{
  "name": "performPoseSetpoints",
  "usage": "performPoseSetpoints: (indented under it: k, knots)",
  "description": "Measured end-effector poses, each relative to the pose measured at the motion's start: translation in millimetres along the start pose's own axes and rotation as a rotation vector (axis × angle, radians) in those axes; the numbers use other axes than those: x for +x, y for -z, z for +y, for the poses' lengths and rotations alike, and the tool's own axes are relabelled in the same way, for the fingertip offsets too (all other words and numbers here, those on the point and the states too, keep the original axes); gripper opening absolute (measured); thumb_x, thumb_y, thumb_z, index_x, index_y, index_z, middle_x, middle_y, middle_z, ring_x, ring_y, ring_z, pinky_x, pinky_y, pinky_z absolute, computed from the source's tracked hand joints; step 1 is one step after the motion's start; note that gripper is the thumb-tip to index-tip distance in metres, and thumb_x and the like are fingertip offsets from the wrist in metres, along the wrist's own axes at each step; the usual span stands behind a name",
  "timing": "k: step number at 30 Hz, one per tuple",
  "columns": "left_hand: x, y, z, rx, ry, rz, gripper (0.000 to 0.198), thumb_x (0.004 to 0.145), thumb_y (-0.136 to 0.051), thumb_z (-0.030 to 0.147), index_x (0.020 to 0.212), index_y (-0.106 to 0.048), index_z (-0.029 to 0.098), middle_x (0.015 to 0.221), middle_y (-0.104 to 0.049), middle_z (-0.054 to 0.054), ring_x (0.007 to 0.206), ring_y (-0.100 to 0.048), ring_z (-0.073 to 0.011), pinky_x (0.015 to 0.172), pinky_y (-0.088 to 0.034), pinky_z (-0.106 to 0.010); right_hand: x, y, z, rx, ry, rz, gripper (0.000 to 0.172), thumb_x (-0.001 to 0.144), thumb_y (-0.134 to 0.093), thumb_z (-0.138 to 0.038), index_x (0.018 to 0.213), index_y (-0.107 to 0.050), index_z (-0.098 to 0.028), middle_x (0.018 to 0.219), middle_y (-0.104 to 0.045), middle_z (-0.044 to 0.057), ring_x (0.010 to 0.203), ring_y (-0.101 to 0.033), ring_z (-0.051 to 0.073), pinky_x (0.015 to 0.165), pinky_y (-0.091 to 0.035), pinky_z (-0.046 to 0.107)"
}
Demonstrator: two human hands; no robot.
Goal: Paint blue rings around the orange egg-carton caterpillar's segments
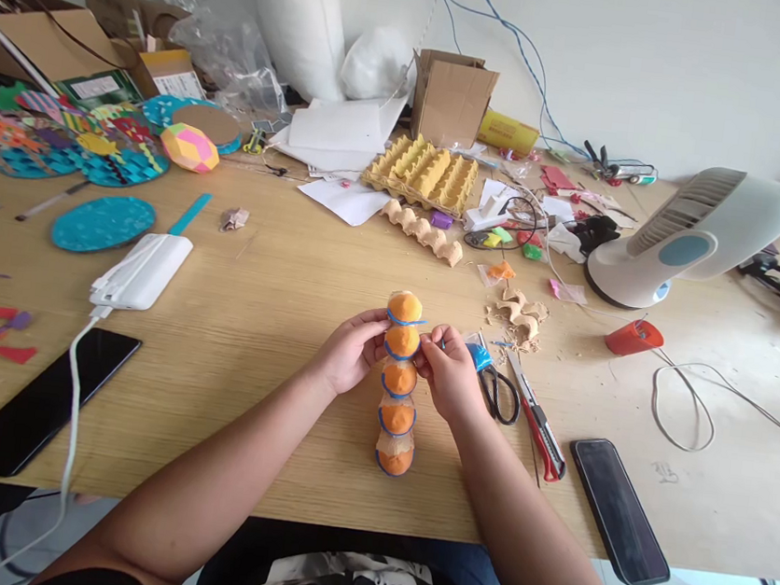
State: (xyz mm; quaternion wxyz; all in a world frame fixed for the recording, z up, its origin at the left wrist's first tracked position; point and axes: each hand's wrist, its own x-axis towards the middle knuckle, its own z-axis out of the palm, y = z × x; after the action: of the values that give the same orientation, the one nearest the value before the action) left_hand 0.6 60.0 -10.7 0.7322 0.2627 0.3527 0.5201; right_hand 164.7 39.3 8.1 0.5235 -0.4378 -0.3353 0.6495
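An egg-carton strip (400, 380) stretches away from me on the table, its row of cups capped with orange clay. Thin blue clay strips (406, 321) edge the cups, and the one at the far cup has a loose end sticking out to the right. My left hand (353, 349) grips the strip's left side by the two farthest cups. On the other side, my right hand (452, 370) is closed in a pinch beside the second cup, with a small dark blue bit of clay showing at its fingertips.
Right of my hand lie a blue clay packet (479, 355), black-handled scissors (501, 394), a red utility knife (543, 437) and a phone (619, 511). A white fan (694, 224) stands farther back. Left are a power bank (146, 269) and a black tablet-like slab (46, 404). Yellow egg trays (421, 179) lie behind.
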Motion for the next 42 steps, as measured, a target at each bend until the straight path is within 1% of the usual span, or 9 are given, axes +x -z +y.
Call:
performPoseSetpoints:
  k: [4,7,12,17,25,31,35,39,42]
  knots:
    - [-0.8,0.9,0.4,0.005,0.012,0.0,0.021,0.076,-0.083,0.03,0.093,-0.077,0.019,0.084,-0.077,-0.003,0.07,-0.069,-0.0162,0.061,-0.054,-0.027,-1.1,0.0,-1.3,-0.003,0.009,-0.033,0.034,0.075,-0.078,-0.031,0.081,-0.046,-0.025,0.064,-0.054,-0.008,0.052,-0.044,0.008,0.049,-0.027,0.022]
    - [-3.1,0.2,2.7,0.019,0.01,-0.022,0.02,0.078,-0.083,0.036,0.091,-0.078,0.023,0.086,-0.078,-0.004,0.072,-0.07,-0.0195,0.062,-0.056,-0.031,-0.3,2.4,-5.6,-0.024,0.034,-0.047,0.033,0.076,-0.08,-0.034,0.083,-0.049,-0.024,0.071,-0.059,-0.006,0.053,-0.044,0.008,0.048,-0.026,0.022]
    - [-7.3,-2.1,8.0,0.13,-0.012,-0.067,0.023,0.077,-0.082,0.047,0.092,-0.081,0.03,0.097,-0.081,-0.007,0.091,-0.075,-0.0333,0.069,-0.058,-0.042,3.7,8.1,-11.7,-0.142,0.161,-0.077,0.035,0.076,-0.084,-0.043,0.097,-0.064,-0.024,0.094,-0.07,0.001,0.07,-0.055,0.012,0.06,-0.042,0.025]
    - [-10.3,-4.3,8.6,0.147,0.0,-0.094,0.027,0.077,-0.08,0.05,0.095,-0.083,0.03,0.099,-0.082,-0.007,0.094,-0.075,-0.0359,0.075,-0.059,-0.048,6.2,9.8,-11.4,-0.205,0.149,-0.153,0.038,0.072,-0.088,-0.049,0.098,-0.072,-0.025,0.086,-0.07,0.001,0.074,-0.058,0.015,0.065,-0.047,0.029]
    - [-14.3,-9.8,9.7,0.196,0.039,-0.094,0.025,0.077,-0.079,0.051,0.091,-0.083,0.031,0.102,-0.081,-0.01,0.097,-0.075,-0.0383,0.079,-0.057,-0.052,8.4,16.3,-9.2,-0.281,0.198,-0.104,0.029,0.077,-0.084,-0.048,0.092,-0.076,-0.024,0.068,-0.064,-0.002,0.063,-0.054,0.014,0.061,-0.043,0.029]
    - [-13.9,-8.8,7.3,0.21,0.036,-0.134,0.027,0.079,-0.078,0.053,0.095,-0.083,0.032,0.103,-0.081,-0.011,0.103,-0.074,-0.0409,0.082,-0.057,-0.056,6.7,15.7,-11.1,-0.301,0.212,-0.09,0.029,0.08,-0.082,-0.05,0.088,-0.075,-0.023,0.066,-0.064,-0.002,0.062,-0.053,0.014,0.06,-0.041,0.029]
    - [-14.0,-8.3,7.7,0.158,0.05,-0.126,0.024,0.079,-0.08,0.049,0.094,-0.083,0.031,0.105,-0.081,-0.009,0.1,-0.075,-0.0382,0.081,-0.058,-0.05,5.7,14.5,-12.1,-0.294,0.2,-0.097,0.033,0.079,-0.082,-0.053,0.09,-0.074,-0.023,0.066,-0.064,-0.001,0.062,-0.053,0.014,0.06,-0.042,0.029]
    - [-17.0,-11.3,10.5,0.05,0.111,-0.148,0.011,0.084,-0.075,0.034,0.092,-0.082,0.028,0.094,-0.082,-0.005,0.085,-0.076,-0.0271,0.07,-0.057,-0.035,7.5,14.7,-10.3,-0.28,0.204,-0.086,0.037,0.078,-0.082,-0.056,0.087,-0.073,-0.021,0.064,-0.063,-0.002,0.06,-0.052,0.013,0.059,-0.04,0.028]
    - [-19.0,-13.8,12.1,-0.026,0.139,-0.154,0.012,0.088,-0.069,0.022,0.089,-0.081,0.026,0.085,-0.081,-0.002,0.074,-0.073,-0.0204,0.065,-0.055,-0.028,8.5,14.8,-9.8,-0.263,0.193,-0.083,0.038,0.078,-0.082,-0.057,0.082,-0.072,-0.021,0.061,-0.062,-0.002,0.059,-0.05,0.012,0.058,-0.039,0.027]
